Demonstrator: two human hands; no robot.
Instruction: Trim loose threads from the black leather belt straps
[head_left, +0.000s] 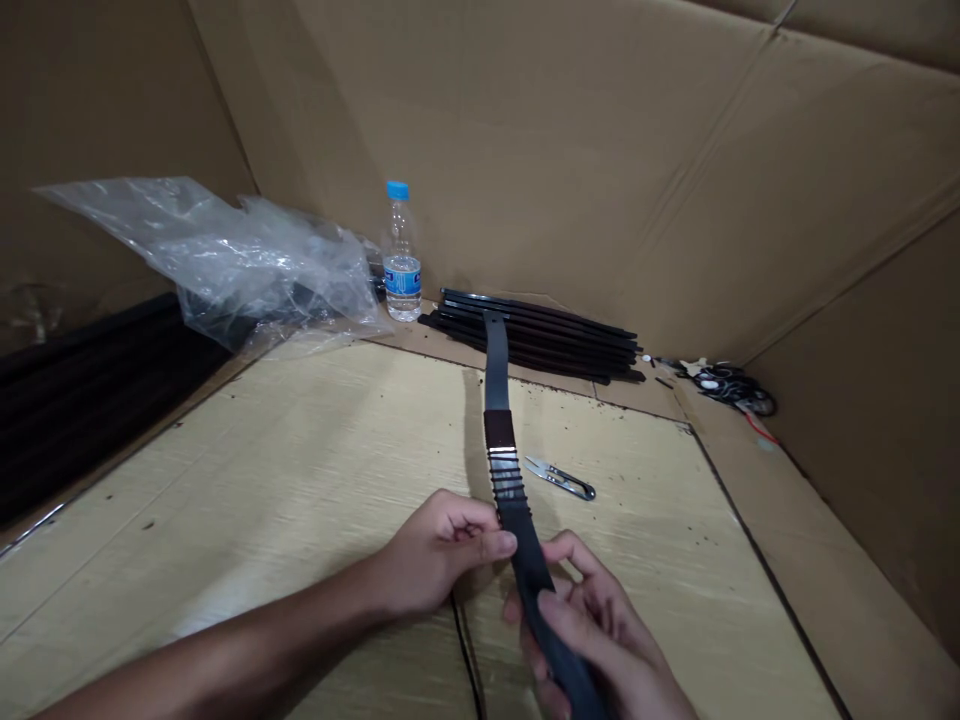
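Note:
A long, flat, slightly curved black strip extends away from me over the table, with a small hole near its far end. Dark cord crosses a shiny silver section of it in spaced turns, beside a solid dark brown band. My left hand pinches the strip just below the turns, thumb on top. A thin black cord hangs below that hand. Nearer to me, my right hand wraps its fingers around the strip's lower part. Small thread snips lie right of the strip.
Several dark strips are stacked at the table's back. To their left stand a water bottle and a crumpled clear plastic bag. Tangled cords lie back right. Cardboard walls enclose the pale tabletop.

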